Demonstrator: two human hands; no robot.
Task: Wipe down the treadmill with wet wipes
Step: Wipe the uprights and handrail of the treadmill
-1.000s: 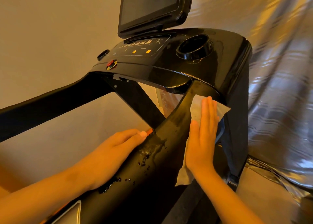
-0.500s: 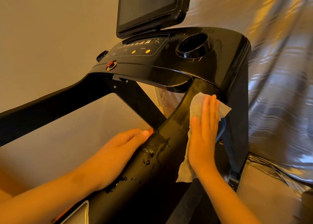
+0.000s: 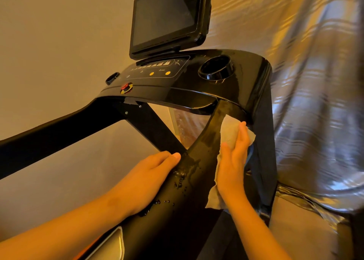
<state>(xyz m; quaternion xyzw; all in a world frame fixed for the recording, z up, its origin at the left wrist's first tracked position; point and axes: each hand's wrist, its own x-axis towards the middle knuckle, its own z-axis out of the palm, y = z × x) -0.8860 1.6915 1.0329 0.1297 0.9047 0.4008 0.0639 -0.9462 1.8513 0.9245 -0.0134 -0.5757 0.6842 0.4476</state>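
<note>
Head view: right hand [image 3: 234,161], fingers flat, presses wet wipe [image 3: 228,131] against treadmill [image 3: 264,141] right handrail [image 3: 199,151] just below console [image 3: 197,90]; left hand [image 3: 149,177], fingers straight, rests on same rail's wet inner side.

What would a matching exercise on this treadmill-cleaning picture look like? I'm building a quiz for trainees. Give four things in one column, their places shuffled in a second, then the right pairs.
Things:
1. crumpled white wet wipe
2. round black plastic cup holder
3. small red round button
4. clear water droplets

Places:
A. at the front edge of the glossy black console
B. on the black handrail, beside the left hand
C. pressed under the right hand
D. sunk into the console top, right of the control panel

Pairs: 1-C, 2-D, 3-A, 4-B
</note>
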